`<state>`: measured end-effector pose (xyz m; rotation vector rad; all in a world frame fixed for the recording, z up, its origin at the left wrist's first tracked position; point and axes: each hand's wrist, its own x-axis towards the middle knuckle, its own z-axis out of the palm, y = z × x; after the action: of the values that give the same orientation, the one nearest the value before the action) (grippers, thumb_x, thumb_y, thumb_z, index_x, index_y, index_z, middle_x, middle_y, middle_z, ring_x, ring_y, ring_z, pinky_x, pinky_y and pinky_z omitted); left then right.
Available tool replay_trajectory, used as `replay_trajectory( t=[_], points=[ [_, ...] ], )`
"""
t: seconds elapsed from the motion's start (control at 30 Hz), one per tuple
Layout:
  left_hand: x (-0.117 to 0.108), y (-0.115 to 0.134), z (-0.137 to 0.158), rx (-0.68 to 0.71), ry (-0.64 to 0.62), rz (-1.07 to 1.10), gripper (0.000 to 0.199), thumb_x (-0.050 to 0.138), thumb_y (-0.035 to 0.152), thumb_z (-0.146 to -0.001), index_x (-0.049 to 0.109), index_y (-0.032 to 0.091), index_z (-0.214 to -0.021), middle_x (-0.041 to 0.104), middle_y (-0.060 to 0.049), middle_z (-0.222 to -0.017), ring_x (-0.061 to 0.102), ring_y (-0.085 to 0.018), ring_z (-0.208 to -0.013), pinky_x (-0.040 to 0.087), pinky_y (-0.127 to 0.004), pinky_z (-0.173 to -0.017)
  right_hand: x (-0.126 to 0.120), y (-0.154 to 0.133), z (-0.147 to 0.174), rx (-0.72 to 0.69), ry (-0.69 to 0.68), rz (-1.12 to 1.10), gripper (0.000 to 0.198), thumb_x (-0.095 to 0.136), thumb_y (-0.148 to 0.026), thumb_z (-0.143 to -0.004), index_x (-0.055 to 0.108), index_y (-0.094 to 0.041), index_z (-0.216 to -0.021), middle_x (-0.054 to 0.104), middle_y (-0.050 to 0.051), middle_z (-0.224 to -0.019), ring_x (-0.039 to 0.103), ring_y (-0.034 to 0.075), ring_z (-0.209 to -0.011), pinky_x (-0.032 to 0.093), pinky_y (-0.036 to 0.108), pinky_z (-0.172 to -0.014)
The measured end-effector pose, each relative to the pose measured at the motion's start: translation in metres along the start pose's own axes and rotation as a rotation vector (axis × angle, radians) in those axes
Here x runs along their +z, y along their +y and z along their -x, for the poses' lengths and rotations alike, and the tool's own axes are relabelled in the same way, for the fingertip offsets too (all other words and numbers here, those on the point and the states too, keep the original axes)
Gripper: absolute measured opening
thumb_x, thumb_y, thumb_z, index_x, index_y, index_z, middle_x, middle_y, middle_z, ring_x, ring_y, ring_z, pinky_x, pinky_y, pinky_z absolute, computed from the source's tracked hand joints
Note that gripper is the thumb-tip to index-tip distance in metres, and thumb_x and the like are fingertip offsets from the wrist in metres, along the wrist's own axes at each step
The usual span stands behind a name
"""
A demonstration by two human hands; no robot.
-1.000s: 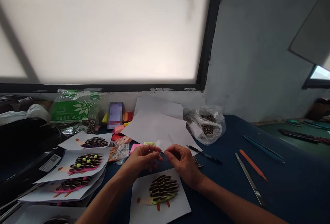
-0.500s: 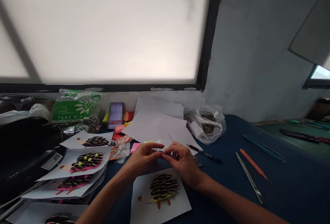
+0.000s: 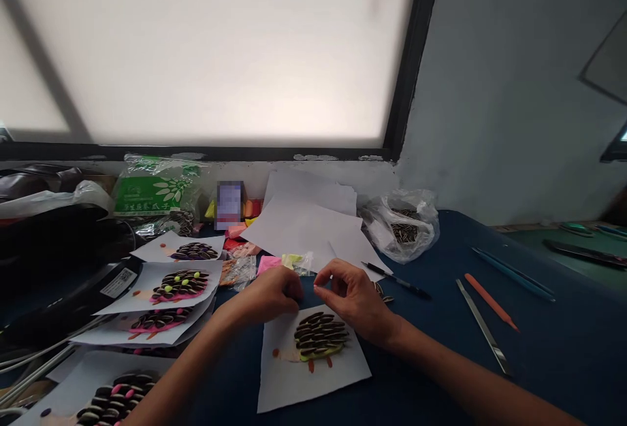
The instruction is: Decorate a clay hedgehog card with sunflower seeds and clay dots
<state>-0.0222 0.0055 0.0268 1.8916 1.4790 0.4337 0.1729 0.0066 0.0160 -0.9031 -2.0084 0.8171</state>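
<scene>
A sheet of paper [image 3: 337,387] lies in front of me, bearing a hedgehog picture [image 3: 321,334] with sunflower-seed spines, a yellow-green edge and brown feet. Over its upper left edge is my left hand [image 3: 274,292], its fingers curled downward; what they hold, if anything, is hidden. Above the upper right of the sheet, my right hand [image 3: 353,298] has thumb and forefinger brought together. A tiny pinkish spot shows at those fingertips, too small to name. The two hands are apart. A few loose seeds [image 3: 385,294] lie beside my right hand.
Similar seed pictures [image 3: 179,285] are stacked at left. Behind are blank papers [image 3: 304,230], clay packets [image 3: 268,262], a bag of seeds [image 3: 404,227] and a green seed bag [image 3: 157,194]. Rightward lie a pen [image 3: 396,279], tweezers [image 3: 514,274], an orange tool [image 3: 491,302] and a metal blade [image 3: 483,327].
My hands were fingertip to fingertip above the paper and have separated. The left fingers have turned downward; the right thumb and forefinger stay together. The view has shifted a little.
</scene>
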Motion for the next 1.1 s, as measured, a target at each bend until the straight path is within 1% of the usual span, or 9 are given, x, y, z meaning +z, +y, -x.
replay_trajectory(
  t=[0.1, 0.23, 0.33, 0.47, 0.63, 0.73, 0.87, 1.03, 1.1],
  points=[
    [0.001, 0.001, 0.0, -0.017, -0.019, -0.024, 0.021, 0.058, 0.019, -0.058, 0.07, 0.017, -0.075, 0.062, 0.001, -0.068, 0.055, -0.016, -0.064, 0.035, -0.023, -0.053, -0.004, -0.002, -0.002, 0.019, -0.037, 0.008, 0.01, 0.061, -0.024, -0.084, 0.066, -0.018, -0.077, 0.057, -0.001, -0.067, 0.045, 0.011, -0.057, 0.038, 0.023, -0.053],
    [0.0, 0.003, 0.0, -0.025, -0.06, -0.034, 0.015, 0.058, 0.02, -0.059, 0.069, 0.016, -0.069, 0.06, 0.001, -0.062, 0.053, -0.015, -0.06, 0.033, -0.023, -0.05, -0.008, -0.002, -0.004, 0.026, -0.095, 0.03, 0.021, 0.055, -0.026, -0.088, 0.066, -0.017, -0.072, 0.054, -0.002, -0.062, 0.045, 0.011, -0.058, 0.037, 0.023, -0.054],
    [-0.001, 0.005, 0.001, -0.02, -0.079, -0.031, 0.015, 0.057, 0.021, -0.06, 0.069, 0.016, -0.068, 0.059, 0.001, -0.062, 0.051, -0.015, -0.059, 0.032, -0.023, -0.05, -0.007, -0.001, 0.0, 0.068, -0.122, 0.01, 0.015, 0.059, -0.021, -0.083, 0.069, -0.017, -0.072, 0.057, -0.002, -0.063, 0.046, 0.011, -0.057, 0.037, 0.023, -0.054],
    [0.0, 0.006, 0.001, -0.017, -0.084, -0.023, 0.017, 0.056, 0.021, -0.06, 0.069, 0.015, -0.069, 0.058, 0.001, -0.061, 0.05, -0.014, -0.059, 0.031, -0.023, -0.05, -0.004, 0.003, 0.008, 0.132, -0.064, -0.048, 0.006, 0.064, -0.018, -0.077, 0.069, -0.017, -0.074, 0.058, -0.002, -0.063, 0.046, 0.011, -0.056, 0.038, 0.023, -0.053],
    [0.0, 0.005, 0.0, -0.009, -0.107, 0.0, 0.018, 0.056, 0.022, -0.059, 0.07, 0.015, -0.067, 0.058, 0.002, -0.058, 0.049, -0.014, -0.056, 0.031, -0.023, -0.049, -0.005, 0.005, 0.012, 0.05, 0.002, 0.015, 0.016, 0.06, -0.022, -0.084, 0.068, -0.018, -0.071, 0.058, 0.0, -0.067, 0.05, 0.013, -0.062, 0.041, 0.025, -0.058],
    [0.0, 0.006, 0.0, -0.014, -0.113, 0.006, 0.017, 0.056, 0.021, -0.059, 0.07, 0.016, -0.067, 0.059, 0.002, -0.059, 0.05, -0.014, -0.056, 0.032, -0.022, -0.049, -0.005, 0.005, 0.012, 0.015, -0.018, 0.012, 0.014, 0.061, -0.021, -0.083, 0.068, -0.018, -0.072, 0.06, 0.002, -0.075, 0.054, 0.014, -0.069, 0.043, 0.026, -0.063],
    [0.0, 0.006, 0.001, -0.009, -0.114, 0.002, 0.016, 0.057, 0.02, -0.06, 0.071, 0.016, -0.067, 0.061, 0.001, -0.06, 0.051, -0.013, -0.056, 0.033, -0.022, -0.049, -0.004, 0.004, 0.013, 0.034, -0.047, -0.001, 0.006, 0.066, -0.019, -0.079, 0.069, -0.019, -0.074, 0.06, 0.002, -0.078, 0.054, 0.014, -0.07, 0.044, 0.026, -0.063],
    [0.003, 0.002, 0.001, 0.014, -0.096, -0.027, 0.015, 0.056, 0.018, -0.062, 0.07, 0.017, -0.066, 0.062, 0.002, -0.06, 0.052, -0.013, -0.057, 0.033, -0.021, -0.049, -0.003, 0.003, 0.016, 0.008, -0.072, 0.007, 0.015, 0.059, -0.021, -0.085, 0.067, -0.019, -0.072, 0.057, 0.002, -0.075, 0.052, 0.014, -0.067, 0.042, 0.026, -0.06],
    [0.004, 0.001, 0.0, 0.025, -0.081, -0.038, 0.014, 0.055, 0.018, -0.062, 0.069, 0.017, -0.066, 0.063, 0.001, -0.061, 0.053, -0.013, -0.057, 0.034, -0.021, -0.049, -0.003, 0.004, 0.017, 0.011, -0.083, 0.007, 0.014, 0.059, -0.021, -0.085, 0.068, -0.019, -0.074, 0.058, 0.002, -0.077, 0.052, 0.014, -0.068, 0.043, 0.026, -0.06]
  ],
)
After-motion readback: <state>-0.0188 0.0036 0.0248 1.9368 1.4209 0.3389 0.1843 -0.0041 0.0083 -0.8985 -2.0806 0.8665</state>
